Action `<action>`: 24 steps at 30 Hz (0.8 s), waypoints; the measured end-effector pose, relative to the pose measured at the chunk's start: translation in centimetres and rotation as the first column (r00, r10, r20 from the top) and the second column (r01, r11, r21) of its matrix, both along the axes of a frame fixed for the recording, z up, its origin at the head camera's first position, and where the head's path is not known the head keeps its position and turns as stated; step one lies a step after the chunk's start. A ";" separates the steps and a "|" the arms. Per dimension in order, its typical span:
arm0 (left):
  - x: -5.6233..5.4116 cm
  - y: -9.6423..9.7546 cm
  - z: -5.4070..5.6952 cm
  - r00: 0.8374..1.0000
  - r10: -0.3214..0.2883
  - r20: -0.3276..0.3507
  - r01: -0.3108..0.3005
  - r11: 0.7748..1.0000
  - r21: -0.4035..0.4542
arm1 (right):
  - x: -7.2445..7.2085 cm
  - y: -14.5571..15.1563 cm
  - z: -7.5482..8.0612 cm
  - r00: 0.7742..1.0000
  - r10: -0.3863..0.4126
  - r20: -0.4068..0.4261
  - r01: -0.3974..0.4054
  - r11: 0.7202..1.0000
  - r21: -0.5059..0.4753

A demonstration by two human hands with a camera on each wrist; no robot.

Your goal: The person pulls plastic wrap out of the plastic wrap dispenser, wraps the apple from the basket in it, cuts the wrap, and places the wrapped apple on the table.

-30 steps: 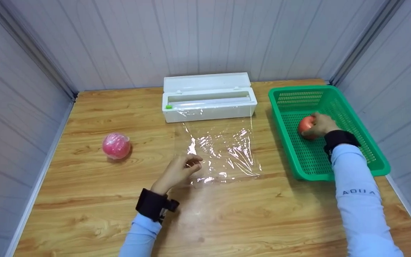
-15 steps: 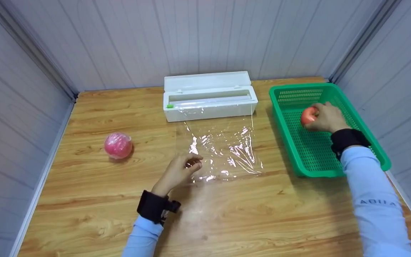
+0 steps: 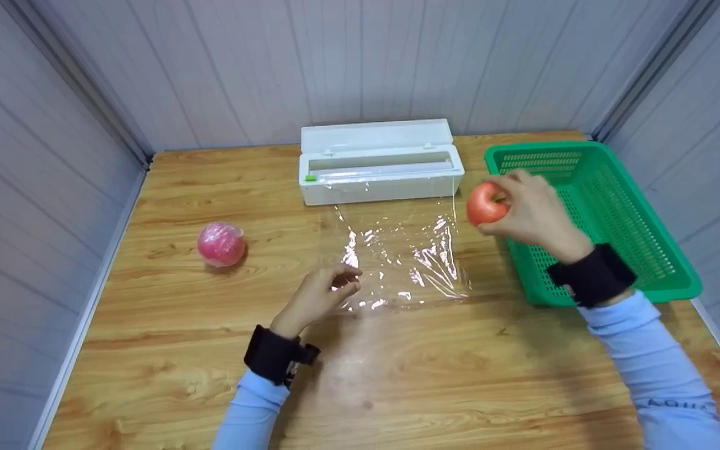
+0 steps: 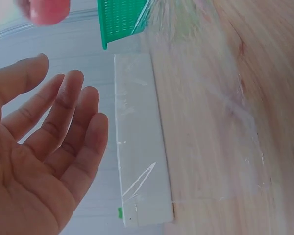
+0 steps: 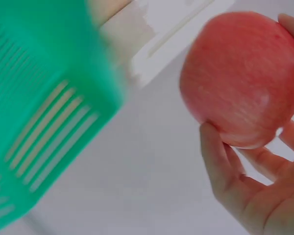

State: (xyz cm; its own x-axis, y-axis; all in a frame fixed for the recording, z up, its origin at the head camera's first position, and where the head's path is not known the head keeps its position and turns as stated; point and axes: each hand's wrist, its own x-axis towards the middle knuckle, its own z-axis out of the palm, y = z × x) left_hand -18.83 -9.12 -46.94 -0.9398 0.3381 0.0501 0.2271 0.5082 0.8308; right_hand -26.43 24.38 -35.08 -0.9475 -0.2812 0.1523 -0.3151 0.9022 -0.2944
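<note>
My right hand [image 3: 535, 209] grips a red apple [image 3: 486, 204] between thumb and fingers, held up over the left rim of the green basket [image 3: 647, 250]. The right wrist view shows the apple [image 5: 242, 78] large, with fingertips on its sides. My left hand [image 3: 319, 294] hovers near the left side of a clear sheet of plastic wrap [image 3: 397, 256], fingers relaxed and holding nothing. In the left wrist view the left palm [image 4: 29, 171] shows bare. The wrap runs out from a white dispenser box [image 3: 385, 189] whose lid stands raised.
A pink-red round fruit wrapped in film [image 3: 221, 244] sits on the wooden table [image 3: 210, 387] at the left. A green slider [image 3: 310, 178] is at the dispenser's left end. Grey panel walls [image 3: 360, 62] enclose the back and both sides.
My right hand has lifted the apple out of the basket and carried it leftward over the rim. The left hand has stayed nearly still. The head view has shifted slightly.
</note>
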 end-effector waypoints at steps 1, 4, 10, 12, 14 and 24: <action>0.0 0.1 0.1 1.000 0.000 0.000 0.000 1.000 -0.013 | 0.4 -0.8 -0.2 1.000 0.017 0.003 -0.017 1.000 -0.007; -0.2 0.3 -0.2 1.000 -0.023 -0.017 0.021 0.995 -0.096 | 1.6 -3.1 -1.1 0.998 0.065 0.009 -0.065 0.997 -0.038; -0.2 1.0 -1.0 0.994 -0.084 -0.076 0.062 0.966 -0.252 | 2.9 -6.5 -3.7 0.979 0.192 0.067 -0.185 0.978 -0.091; 0.0 1.1 -1.2 0.993 -0.092 -0.068 0.071 0.963 -0.261 | 3.1 -7.3 -4.8 0.966 0.244 0.089 -0.236 0.968 -0.088; 0.2 1.2 -1.5 0.994 -0.096 -0.049 0.080 0.961 -0.264 | 3.2 -8.1 -6.0 0.951 0.290 0.106 -0.283 0.956 -0.077; 0.8 1.3 -2.6 0.994 -0.106 -0.027 0.095 0.956 -0.279 | 3.3 -10.3 -10.8 0.920 0.351 0.173 -0.349 0.936 -0.047</action>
